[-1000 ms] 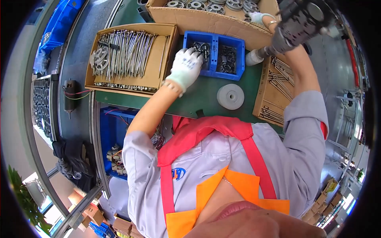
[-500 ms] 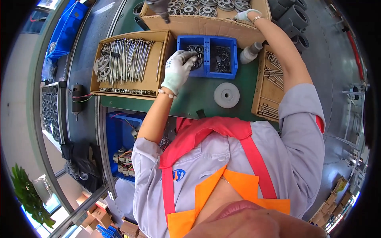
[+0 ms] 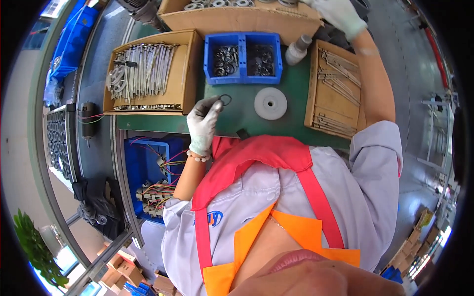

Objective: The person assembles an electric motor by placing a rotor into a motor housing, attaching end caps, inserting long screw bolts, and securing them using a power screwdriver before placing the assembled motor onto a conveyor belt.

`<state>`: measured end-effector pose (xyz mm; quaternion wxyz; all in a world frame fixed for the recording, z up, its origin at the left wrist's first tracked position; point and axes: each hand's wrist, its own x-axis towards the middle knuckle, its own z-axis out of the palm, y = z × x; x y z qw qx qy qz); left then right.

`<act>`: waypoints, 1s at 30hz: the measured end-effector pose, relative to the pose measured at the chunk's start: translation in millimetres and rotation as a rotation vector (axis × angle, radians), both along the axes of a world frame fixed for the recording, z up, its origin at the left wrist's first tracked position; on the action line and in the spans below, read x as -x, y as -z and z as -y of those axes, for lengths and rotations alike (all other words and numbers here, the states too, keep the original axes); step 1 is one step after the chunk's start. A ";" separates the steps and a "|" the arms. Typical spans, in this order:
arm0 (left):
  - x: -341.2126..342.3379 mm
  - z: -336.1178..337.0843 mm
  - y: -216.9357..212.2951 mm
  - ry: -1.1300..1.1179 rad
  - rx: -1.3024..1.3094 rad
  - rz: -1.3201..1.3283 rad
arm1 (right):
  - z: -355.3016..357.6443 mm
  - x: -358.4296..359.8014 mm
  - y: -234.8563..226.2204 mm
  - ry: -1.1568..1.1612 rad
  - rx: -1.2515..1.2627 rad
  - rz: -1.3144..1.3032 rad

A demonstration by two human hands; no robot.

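Left hand (image 3: 201,124) pinches black ring (image 3: 230,100), left of white disc (image 3: 270,112) | right hand (image 3: 341,15) by carton (image 3: 237,22) beyond disc, grip: I can't tell

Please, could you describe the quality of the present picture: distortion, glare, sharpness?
Head view: the metal post at far left bows, and the corners are black; same view: the window at lower left is overexposed; same view: the left hand and the dark ring it holds look fairly sharp.

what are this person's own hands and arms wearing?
Left hand and right hand: whitish work gloves, the left one partly greyish, with pale-green cuffs. A beaded bracelet circles the left wrist. Light grey sleeves, pushed up to about the elbows.
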<state>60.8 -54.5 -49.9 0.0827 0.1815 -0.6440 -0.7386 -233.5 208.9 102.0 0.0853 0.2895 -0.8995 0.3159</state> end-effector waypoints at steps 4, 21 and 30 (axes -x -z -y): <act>2.0 -10.0 12.1 -0.024 -0.045 -0.071 | -10.8 -140.5 37.3 -0.371 -0.082 0.014; 62.3 -47.2 -1.9 0.621 1.188 -0.666 | -163.1 -278.4 39.6 0.166 -0.142 -0.088; 63.9 -96.4 -19.4 0.953 1.137 -0.474 | -371.0 -444.1 -0.9 1.300 0.107 -0.088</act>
